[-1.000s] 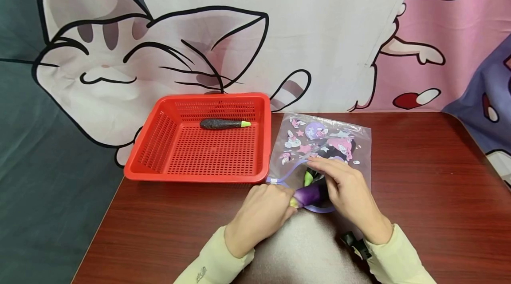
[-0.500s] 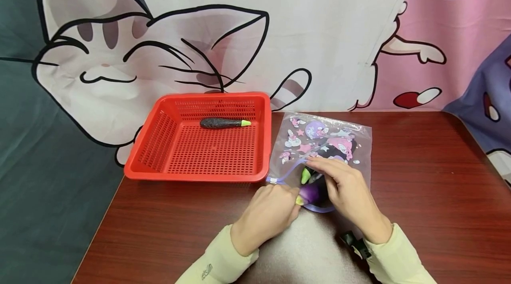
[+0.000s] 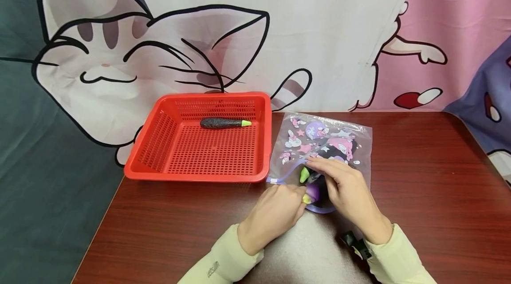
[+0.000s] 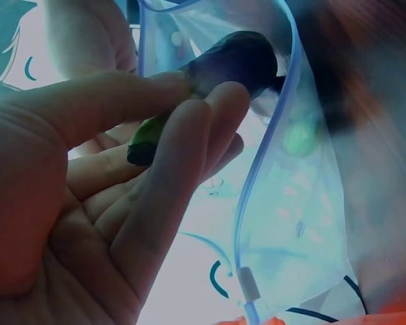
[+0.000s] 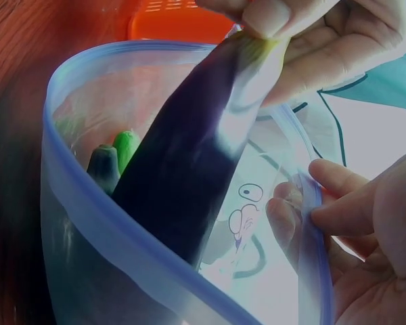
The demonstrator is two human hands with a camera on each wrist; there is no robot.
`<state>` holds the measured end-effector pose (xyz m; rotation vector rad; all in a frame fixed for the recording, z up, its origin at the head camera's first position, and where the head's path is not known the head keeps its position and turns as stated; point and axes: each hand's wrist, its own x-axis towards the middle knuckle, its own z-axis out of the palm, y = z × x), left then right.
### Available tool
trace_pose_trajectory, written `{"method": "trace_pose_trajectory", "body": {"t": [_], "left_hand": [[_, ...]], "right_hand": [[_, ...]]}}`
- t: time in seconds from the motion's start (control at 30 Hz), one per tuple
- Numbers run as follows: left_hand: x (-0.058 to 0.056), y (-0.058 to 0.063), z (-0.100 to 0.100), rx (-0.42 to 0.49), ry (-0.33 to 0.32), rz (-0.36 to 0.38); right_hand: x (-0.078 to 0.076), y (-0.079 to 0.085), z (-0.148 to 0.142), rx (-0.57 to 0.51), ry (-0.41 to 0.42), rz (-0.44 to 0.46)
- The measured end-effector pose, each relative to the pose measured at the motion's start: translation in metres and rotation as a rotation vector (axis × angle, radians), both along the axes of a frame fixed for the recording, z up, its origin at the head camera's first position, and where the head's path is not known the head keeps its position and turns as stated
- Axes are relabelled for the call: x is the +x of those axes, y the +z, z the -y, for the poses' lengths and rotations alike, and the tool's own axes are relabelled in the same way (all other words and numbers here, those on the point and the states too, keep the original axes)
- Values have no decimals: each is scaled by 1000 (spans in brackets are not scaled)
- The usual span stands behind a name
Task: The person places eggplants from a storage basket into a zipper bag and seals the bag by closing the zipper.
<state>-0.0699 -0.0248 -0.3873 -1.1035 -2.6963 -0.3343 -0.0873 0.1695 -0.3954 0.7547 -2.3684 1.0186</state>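
Observation:
My left hand (image 3: 275, 208) pinches the pale yellow-green stem end of a purple eggplant (image 5: 183, 162). Its lower part reaches through the mouth of a clear printed slider bag (image 3: 279, 155) with a purple rim. Thumb and fingers of my right hand (image 3: 351, 191) hold that rim at one side, as the right wrist view shows, and the mouth gapes wide. Inside the bag, beside the eggplant, lie a green-tipped vegetable (image 3: 304, 175) and a dark blunt-ended one (image 5: 104, 168); their lower parts are hidden. In the left wrist view the eggplant (image 4: 237, 64) looks almost black.
Left of the bag stands a red perforated basket (image 3: 195, 177), holding one dark bumpy vegetable (image 3: 219, 123) with a lime-green tip. The bag's slider (image 3: 273, 180) sits near the basket's front right corner. A cartoon cloth (image 3: 339, 31) hangs behind the brown wooden table (image 3: 431, 177).
My left hand has moved a little to the right, pushing the eggplant deeper into the bag, so less of it shows. The right hand and the basket have stayed put.

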Motion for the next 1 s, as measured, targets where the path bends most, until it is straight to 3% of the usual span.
{"method": "trace_pose_trajectory", "body": {"t": [0.27, 0.5, 0.6, 0.87, 1.0], "left_hand": [[-2, -5, -7, 17, -1, -24], [-3, -6, -11, 9, -20, -56], [-3, -8, -12, 2, -35, -70], [-5, -11, -13, 4, -43, -53], [-8, -12, -14, 16, -35, -53]], "right_hand": [[-1, -2, 1, -16, 13, -49], [-1, -2, -1, -1, 1, -2], [-1, -4, -1, -1, -1, -26], [0, -3, -1, 12, -13, 17], [-1, -2, 2, 7, -7, -21]]}}
